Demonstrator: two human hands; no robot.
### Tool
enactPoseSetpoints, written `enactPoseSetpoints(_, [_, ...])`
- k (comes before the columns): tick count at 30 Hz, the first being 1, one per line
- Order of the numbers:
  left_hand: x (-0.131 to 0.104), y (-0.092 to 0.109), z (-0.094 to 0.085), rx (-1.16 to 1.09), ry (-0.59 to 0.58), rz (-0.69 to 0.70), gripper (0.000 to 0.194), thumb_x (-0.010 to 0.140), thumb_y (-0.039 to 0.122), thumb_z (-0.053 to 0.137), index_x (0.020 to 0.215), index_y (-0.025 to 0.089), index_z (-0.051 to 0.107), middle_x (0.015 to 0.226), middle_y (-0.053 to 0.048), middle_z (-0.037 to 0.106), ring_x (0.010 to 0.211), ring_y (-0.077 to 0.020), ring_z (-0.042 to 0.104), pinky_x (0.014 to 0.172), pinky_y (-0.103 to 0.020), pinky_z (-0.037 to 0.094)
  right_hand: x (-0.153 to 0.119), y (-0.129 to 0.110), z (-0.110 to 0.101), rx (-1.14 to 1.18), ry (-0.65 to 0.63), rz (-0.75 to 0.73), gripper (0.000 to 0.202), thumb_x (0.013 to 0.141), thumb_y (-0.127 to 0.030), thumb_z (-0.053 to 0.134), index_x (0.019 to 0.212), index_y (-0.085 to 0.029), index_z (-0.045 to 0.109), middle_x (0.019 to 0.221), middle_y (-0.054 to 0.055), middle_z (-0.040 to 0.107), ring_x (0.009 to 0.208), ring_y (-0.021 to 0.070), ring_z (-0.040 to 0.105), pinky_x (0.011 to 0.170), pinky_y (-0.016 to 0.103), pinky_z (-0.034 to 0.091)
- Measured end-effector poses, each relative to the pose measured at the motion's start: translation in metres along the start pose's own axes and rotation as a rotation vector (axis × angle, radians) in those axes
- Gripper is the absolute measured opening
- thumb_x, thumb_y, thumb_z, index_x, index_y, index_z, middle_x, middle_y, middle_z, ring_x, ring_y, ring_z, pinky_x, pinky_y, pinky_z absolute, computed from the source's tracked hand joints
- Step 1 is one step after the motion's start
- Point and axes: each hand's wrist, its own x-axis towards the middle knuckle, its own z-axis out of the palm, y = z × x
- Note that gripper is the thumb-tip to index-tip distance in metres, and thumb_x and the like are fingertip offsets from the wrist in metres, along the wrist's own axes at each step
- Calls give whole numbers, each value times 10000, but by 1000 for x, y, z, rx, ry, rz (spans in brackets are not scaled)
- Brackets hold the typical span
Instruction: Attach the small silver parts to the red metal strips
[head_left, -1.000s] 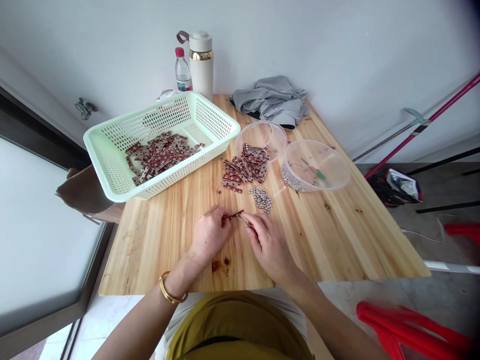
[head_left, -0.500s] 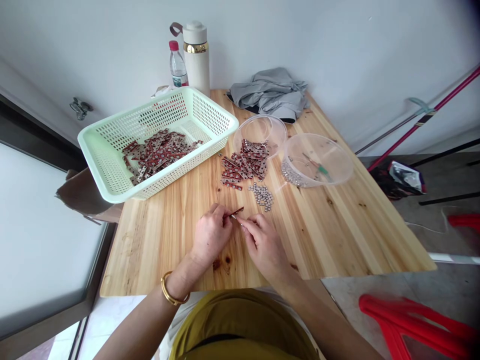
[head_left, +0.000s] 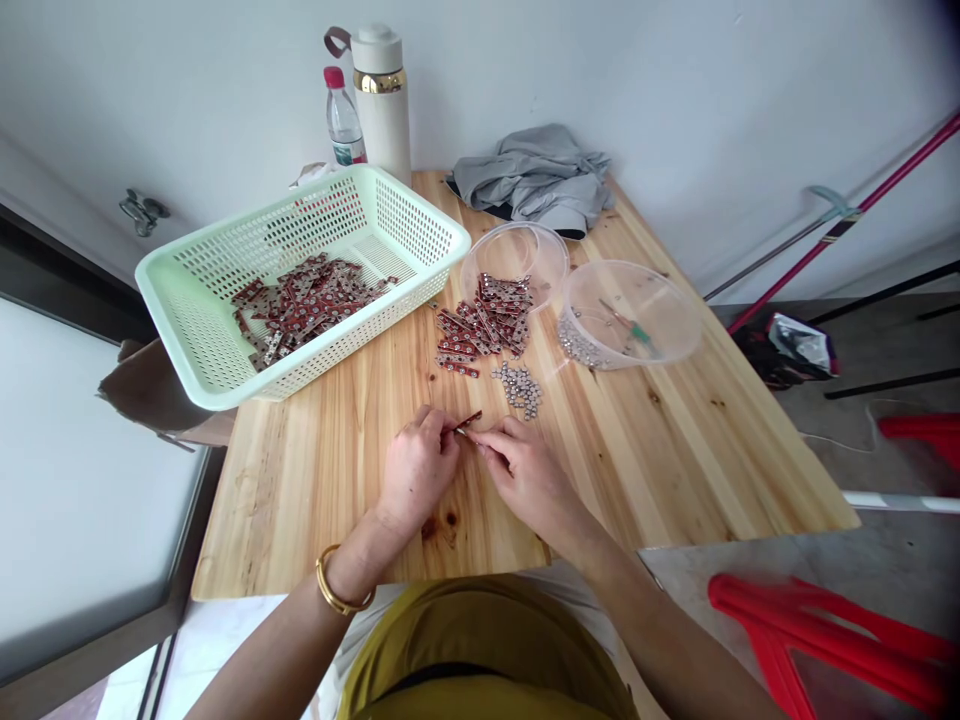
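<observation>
My left hand (head_left: 418, 462) is closed in a pinch on a thin reddish-brown strip (head_left: 471, 418), whose free end points up and right. Against the strip, the fingers of my right hand (head_left: 529, 475) are pinched together; a small pale bit shows at their tips, too small to name. Just beyond my hands lies a scatter of small silvery round pieces (head_left: 519, 388). Behind it is a heap of reddish-brown strips (head_left: 487, 320) dotted with metal rounds, partly resting on a clear round lid (head_left: 553, 262).
A pale green basket (head_left: 367, 345) holding many similar strips stands at the left. To the right is a clear round tub (head_left: 675, 335) with silvery pieces and a green-handled tool (head_left: 637, 332). A thermos (head_left: 384, 125), a bottle (head_left: 343, 120) and grey cloth (head_left: 532, 175) sit at the back.
The whole view has shifted slightly. My right fingertips have come a little closer to my left hand along the strip; both hands stay pinched.
</observation>
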Motion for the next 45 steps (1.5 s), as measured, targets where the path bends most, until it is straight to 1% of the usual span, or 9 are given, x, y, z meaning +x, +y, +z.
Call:
enactPoseSetpoints(3, [0,-1,1,-3,14,5,142,835,108,511,858,184,628,843,-27,643,715,-148,606,643,-253,446,-3,-1,-2,-8,6,-33,322,920,-132,442,1116,-217,683,876,60,595,843,187,610,763,338,530])
enactPoseSetpoints(6, [0,0,1,-8,32,26,184,834,98,506,901,185,653,853,-25,648,729,-148,616,650,-251,461,-9,0,-1,-17,68,-22,351,928,-121,421,1174,-216,652,872,55,580,824,175,604,749,324,527])
enactPoseSetpoints(9, [0,0,0,-10,45,54,253,842,90,498,966,208,683,861,-21,648,761,-145,629,673,-245,477,-12,1,3,-62,120,-5,361,922,-112,412,1187,-197,644,882,64,572,818,180,603,749,334,529])
enactPoseSetpoints(12, [-1,1,0,-10,51,62,272,837,80,494,962,211,698,861,-22,649,768,-143,632,682,-241,484,-12,0,6,-113,136,9,361,913,-109,412,1180,-171,647,891,78,569,806,190,605,748,350,529])
enactPoseSetpoints(15, [-1,0,1,-13,50,60,271,835,80,496,958,207,700,862,-23,648,764,-143,631,673,-238,484,-11,-2,8,-129,126,23,360,908,-107,411,1175,-147,650,895,87,569,797,194,604,750,359,528])
enactPoseSetpoints(21, [-2,-2,3,-39,65,72,241,838,90,506,936,193,700,856,-23,635,734,-135,611,677,-238,482,-8,-6,5,-151,22,36,352,906,-111,420,1151,-169,665,871,72,557,797,196,599,742,352,529])
enactPoseSetpoints(24, [-1,-2,2,-28,61,54,231,842,104,509,931,195,702,845,-22,627,732,-140,611,661,-241,477,-10,-3,-1,-90,-8,5,355,910,-112,425,1162,-195,661,883,65,565,814,186,605,758,342,530])
enactPoseSetpoints(30, [-1,1,2,-1,34,38,249,845,105,499,949,200,703,865,-27,632,760,-150,622,653,-246,474,-13,4,-3,-58,99,-12,387,910,-94,409,1207,-196,636,908,71,577,840,182,614,771,338,527])
enactPoseSetpoints(45, [-1,-2,4,14,58,87,240,843,105,503,938,193,706,857,-27,628,736,-142,616,649,-238,480,-8,0,0,-124,12,42,409,874,-72,428,1209,-187,632,925,71,568,821,185,610,768,343,527])
